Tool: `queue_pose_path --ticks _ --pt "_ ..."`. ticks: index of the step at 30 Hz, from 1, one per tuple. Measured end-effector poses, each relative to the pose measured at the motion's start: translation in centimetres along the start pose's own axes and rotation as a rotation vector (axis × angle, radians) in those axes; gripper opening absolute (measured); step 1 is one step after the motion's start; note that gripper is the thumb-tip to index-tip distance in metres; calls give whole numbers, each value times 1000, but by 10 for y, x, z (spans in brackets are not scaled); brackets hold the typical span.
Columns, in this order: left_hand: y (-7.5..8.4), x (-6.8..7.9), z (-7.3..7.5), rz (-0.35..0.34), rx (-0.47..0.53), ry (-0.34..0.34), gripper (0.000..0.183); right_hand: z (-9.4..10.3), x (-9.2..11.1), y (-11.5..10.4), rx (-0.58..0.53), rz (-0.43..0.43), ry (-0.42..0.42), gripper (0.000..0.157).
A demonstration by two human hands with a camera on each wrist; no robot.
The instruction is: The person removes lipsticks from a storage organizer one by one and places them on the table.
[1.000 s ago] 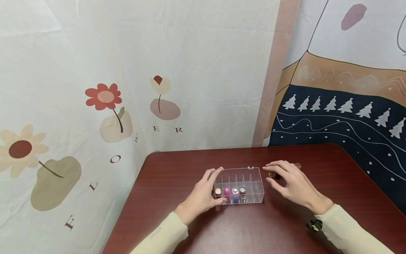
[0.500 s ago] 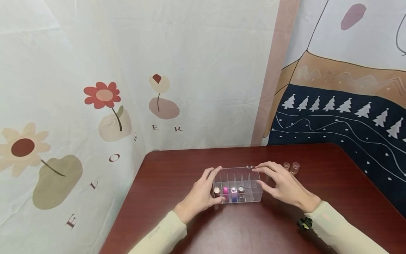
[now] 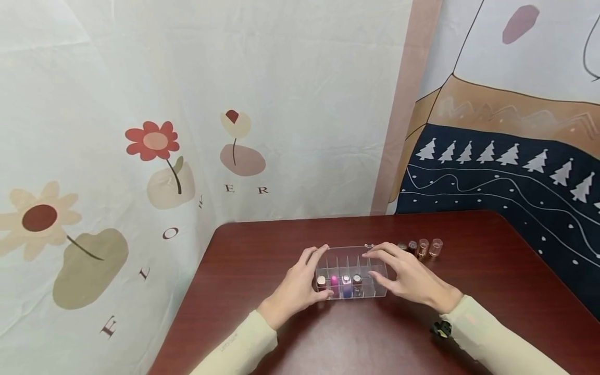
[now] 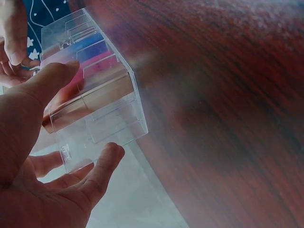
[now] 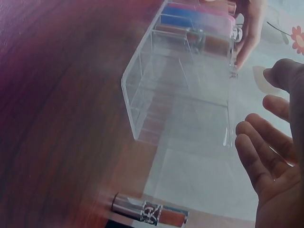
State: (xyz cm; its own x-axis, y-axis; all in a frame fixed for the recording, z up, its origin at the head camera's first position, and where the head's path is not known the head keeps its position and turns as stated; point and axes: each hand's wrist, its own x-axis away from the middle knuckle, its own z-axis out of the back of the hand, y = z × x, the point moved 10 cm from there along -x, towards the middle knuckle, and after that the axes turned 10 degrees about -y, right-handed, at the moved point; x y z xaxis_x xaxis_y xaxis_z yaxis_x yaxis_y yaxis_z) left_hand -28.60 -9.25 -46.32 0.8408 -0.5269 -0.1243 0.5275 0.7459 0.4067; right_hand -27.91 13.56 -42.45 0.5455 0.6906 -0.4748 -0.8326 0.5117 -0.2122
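The right hand [image 3: 407, 274] has moved leftward, released and loosely bent over the clear organizer [image 3: 373, 289] the left hand [image 3: 294, 287] grasps.

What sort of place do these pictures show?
Probably an improvised indoor tabletop workspace: a reddish-brown table stands before flower-print fabric and tree-print fabric, with a clear divided box on it.

Flowered backdrop [image 3: 304, 104] behind red-brown table [image 3: 347, 344]

One case [image 3: 380, 288], eight visible tubes [image 3: 346, 287] (four inside).
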Motion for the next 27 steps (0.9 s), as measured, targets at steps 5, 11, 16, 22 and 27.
queue_pose_path --ticks 5,11,16,22,27 --pt "-1 -2 0 0 4 -1 118 -7 -4 -4 -29 20 -21 48" --pt "-3 -2 -1 17 -1 -6 117 -17 -10 -9 -54 35 -48 46" --pt "-4 -1 0 18 11 2 116 -25 -12 -9 -76 26 -78 44" --pt "-4 -1 -1 8 10 9 118 -33 -14 -10 -72 17 -98 41" --pt "-6 -1 -3 14 18 -2 116 -38 -14 -11 -61 14 -107 41"
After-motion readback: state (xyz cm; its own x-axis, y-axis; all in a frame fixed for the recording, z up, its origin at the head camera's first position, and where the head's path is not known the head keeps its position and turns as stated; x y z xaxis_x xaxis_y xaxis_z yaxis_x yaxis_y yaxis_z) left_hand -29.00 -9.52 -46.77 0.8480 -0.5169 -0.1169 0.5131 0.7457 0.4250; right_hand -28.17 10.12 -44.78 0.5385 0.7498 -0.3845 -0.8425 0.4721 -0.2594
